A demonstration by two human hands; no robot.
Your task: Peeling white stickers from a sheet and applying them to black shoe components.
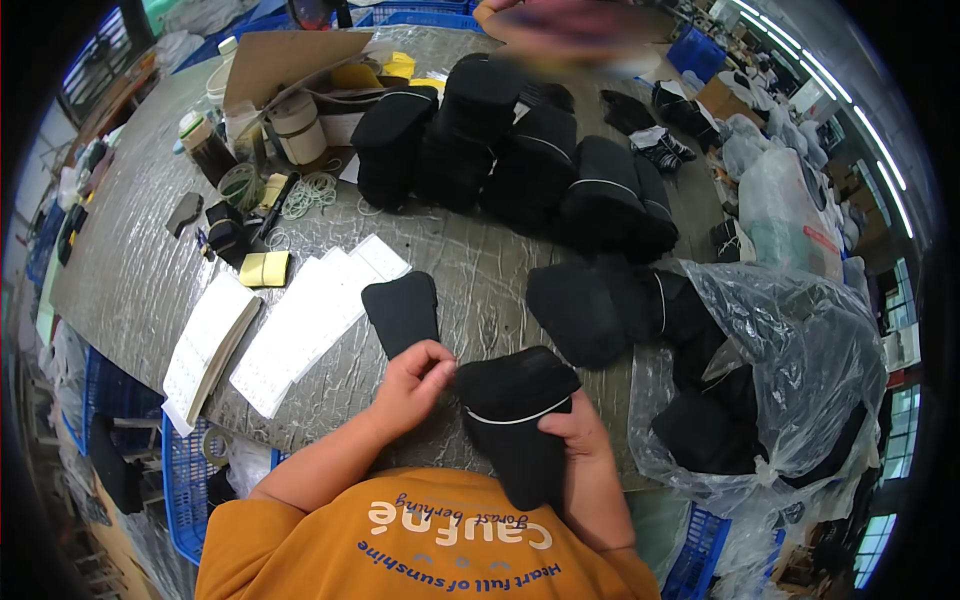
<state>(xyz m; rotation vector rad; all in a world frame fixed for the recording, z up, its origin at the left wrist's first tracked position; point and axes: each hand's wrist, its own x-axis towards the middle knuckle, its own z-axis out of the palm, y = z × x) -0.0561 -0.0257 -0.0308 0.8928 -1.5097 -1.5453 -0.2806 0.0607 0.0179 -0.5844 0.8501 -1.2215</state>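
My right hand [582, 428] grips a bundle of black fabric-like pieces [515, 395], held tilted in front of my chest. A thin white band runs around the bundle's middle. Close to its left edge, my left hand [412, 385] is closed, thumb against curled fingers; whatever may be pinched there is too small to make out. Just beyond that hand, a flat black piece [400, 308], wider at its far end, lies on the table. More loose black pieces [585, 305] rest to the right, past the bundle.
Banded black stacks [530, 160] line the table's far side. White paper sheets [315, 325] and a thick pad [210, 345] lie left, below string [310, 195] and bottles [205, 145]. A clear plastic bag [800, 340] with black pieces fills the right. Another person's blurred arm [580, 35] shows beyond.
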